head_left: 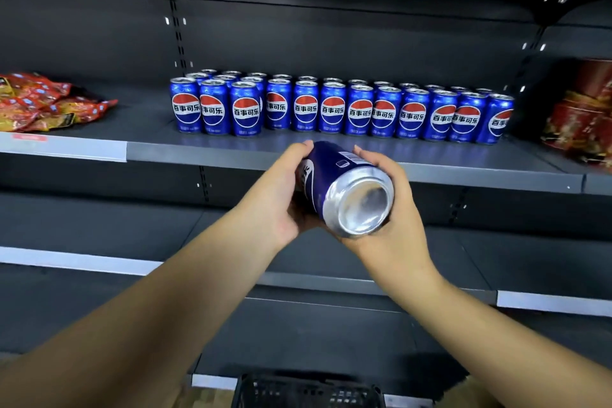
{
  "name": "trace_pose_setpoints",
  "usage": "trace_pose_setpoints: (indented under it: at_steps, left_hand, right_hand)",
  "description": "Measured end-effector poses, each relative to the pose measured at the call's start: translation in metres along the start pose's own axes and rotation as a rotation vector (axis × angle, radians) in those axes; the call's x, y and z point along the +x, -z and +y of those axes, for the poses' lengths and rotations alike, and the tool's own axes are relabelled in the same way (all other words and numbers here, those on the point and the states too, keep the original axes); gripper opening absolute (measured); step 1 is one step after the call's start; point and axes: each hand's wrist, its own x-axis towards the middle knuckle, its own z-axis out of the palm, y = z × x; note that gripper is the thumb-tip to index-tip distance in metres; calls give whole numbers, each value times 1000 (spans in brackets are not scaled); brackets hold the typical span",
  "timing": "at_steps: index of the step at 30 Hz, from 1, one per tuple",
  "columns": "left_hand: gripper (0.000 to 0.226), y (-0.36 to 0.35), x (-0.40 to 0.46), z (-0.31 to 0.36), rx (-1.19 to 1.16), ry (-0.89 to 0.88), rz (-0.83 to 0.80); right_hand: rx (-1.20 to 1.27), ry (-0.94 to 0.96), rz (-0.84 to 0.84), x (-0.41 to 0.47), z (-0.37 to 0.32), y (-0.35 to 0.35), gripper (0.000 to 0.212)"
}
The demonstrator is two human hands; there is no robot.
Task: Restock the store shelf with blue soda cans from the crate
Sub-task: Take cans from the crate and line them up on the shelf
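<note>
Crate (308,389) cut off; hands hide can (344,185) label.

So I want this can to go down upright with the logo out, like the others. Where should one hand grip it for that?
Grip the held can round the middle of its blue wall, coming from the right, where the right hand already cups it. It lies tilted, silver base toward the camera, so a mid-wall grip probably lets the wrist tip it upright onto the shelf before the row of cans, once the left hand lets go.
</note>
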Motion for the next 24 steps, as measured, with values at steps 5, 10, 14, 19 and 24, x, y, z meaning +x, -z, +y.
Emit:
trace_pose_setpoints:
  at_steps: [5, 10, 14, 19, 24]
  left_hand:
    - [23, 11, 1, 0, -18, -143, 68]
    - [44, 21, -1, -3, 58, -308, 91]
    - [69, 18, -9, -2, 121, -411, 8]
    - [82, 14, -15, 0, 162, -418, -77]
    - [79, 16, -12, -1, 55, -328, -191]
  right_hand:
    - [249, -239, -103, -20, -1, 0, 80]
    - [662, -509, -343, -23, -4, 10, 110]
    - [767, -667, -406, -15, 2, 12, 102]
    - [936, -779, -546, -15, 6, 14, 67]
    - [958, -753, -518, -16, 3, 18, 69]
